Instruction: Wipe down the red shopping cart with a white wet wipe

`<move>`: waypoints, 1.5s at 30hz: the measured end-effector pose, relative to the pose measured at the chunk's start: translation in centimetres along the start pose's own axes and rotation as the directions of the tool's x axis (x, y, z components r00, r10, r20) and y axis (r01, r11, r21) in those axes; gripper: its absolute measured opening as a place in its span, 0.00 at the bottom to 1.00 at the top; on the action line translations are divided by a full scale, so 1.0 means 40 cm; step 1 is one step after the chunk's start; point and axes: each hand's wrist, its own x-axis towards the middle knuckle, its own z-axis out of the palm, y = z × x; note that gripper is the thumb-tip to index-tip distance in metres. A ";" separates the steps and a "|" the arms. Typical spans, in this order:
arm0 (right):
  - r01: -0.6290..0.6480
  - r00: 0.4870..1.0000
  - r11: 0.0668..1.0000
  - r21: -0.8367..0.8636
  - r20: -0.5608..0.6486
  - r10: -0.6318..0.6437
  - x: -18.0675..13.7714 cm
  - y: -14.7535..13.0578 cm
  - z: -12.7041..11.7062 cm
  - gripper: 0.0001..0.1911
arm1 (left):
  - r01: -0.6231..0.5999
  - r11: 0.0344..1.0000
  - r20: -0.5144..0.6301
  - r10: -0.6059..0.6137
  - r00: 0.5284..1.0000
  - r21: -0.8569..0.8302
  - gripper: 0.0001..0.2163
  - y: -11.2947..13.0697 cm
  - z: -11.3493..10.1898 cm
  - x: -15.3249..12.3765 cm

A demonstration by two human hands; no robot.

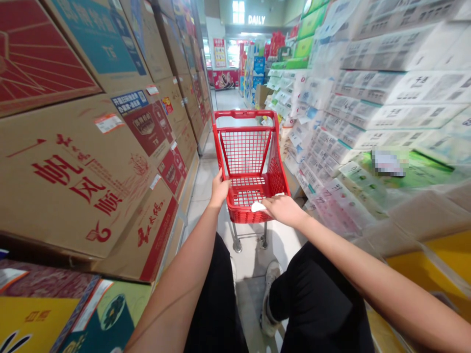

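A red plastic shopping cart (276, 169) with grid walls and metal legs on casters stands right in front of me. On its near left rim is my left hand (220, 189), closed around the edge with the thumb side toward the basket. My right hand (282, 208) is closed on a white tissue (259, 207) and presses it against the near right rim of the cart. Part of the tissue sticks out beyond the fingers; the rest is hidden under the hand. The cart's handle bar (246, 113) is at the far side.
Stacked cardboard cartons (73, 181) wall the aisle on the left. Wrapped white tissue packs (390, 117) pile up on the right, above yellow packages (449, 255). The tiled floor (200, 184) runs ahead to more shelves and a red display (225, 80).
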 end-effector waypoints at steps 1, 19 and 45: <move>0.000 1.000 1.000 -0.001 0.018 0.000 0.012 -0.017 -0.005 0.21 | -0.004 1.000 0.001 0.004 1.000 0.003 0.31 0.000 0.001 -0.002; 0.000 0.996 0.999 0.048 -0.084 0.004 0.021 -0.079 0.002 0.16 | 0.037 0.999 0.187 -0.030 0.982 -0.033 0.36 -0.006 -0.060 0.012; -0.148 0.945 0.989 -0.005 -0.297 0.140 -0.012 -0.071 0.042 0.09 | -0.235 0.457 0.312 -0.099 0.945 0.858 0.19 0.112 0.086 -0.208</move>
